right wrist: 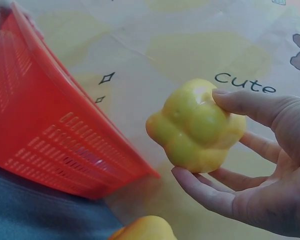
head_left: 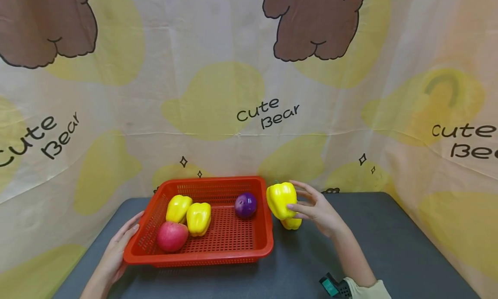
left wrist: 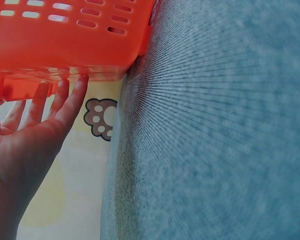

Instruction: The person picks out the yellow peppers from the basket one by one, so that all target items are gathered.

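Note:
My right hand (head_left: 318, 210) pinches a yellow bell pepper (head_left: 280, 200) between thumb and fingers, just off the right end of a red plastic basket (head_left: 204, 258). In the right wrist view, the lobed bottom of this bell pepper (right wrist: 195, 127) faces the camera. Another yellow bell pepper (head_left: 292, 224) is partly hidden below it. At the basket's left end, my left hand (head_left: 116, 249) touches the outer side with fairly straight fingers (left wrist: 70, 102). Inside the basket are two yellow bell peppers (head_left: 199, 219), a pinkish-red apple (head_left: 172, 236) and a round purple fruit (head_left: 245, 205).
The basket stands on a dark grey table (head_left: 389, 247). Behind the table hangs a pale curtain (head_left: 218, 152) printed with bears and lettering. A dark device with a teal face (head_left: 330, 286) sits at my right wrist, beside a light sleeve (head_left: 367, 289).

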Motion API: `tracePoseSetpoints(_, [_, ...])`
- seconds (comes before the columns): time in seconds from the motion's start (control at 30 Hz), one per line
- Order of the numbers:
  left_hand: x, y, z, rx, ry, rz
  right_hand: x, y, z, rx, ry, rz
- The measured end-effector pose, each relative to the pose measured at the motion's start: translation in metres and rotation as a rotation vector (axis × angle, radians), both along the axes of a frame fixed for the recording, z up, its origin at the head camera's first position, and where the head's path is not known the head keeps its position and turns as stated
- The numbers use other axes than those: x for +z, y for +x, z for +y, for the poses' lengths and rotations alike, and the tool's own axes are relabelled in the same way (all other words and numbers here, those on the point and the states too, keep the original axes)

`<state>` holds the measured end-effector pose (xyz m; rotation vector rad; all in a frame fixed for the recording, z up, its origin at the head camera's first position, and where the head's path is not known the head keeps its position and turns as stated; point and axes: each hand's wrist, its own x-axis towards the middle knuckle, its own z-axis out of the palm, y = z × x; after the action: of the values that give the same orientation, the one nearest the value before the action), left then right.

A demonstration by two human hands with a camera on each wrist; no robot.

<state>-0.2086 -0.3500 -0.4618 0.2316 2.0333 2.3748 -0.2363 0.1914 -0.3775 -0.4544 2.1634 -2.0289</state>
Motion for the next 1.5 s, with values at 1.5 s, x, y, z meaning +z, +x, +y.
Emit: tracePoseSetpoints(1.5, [-0.001, 0.0, -0.002, -0.017, -0.02, 0.002, -0.003, -0.005, 0.054, -0.121, 0.027, 0.012])
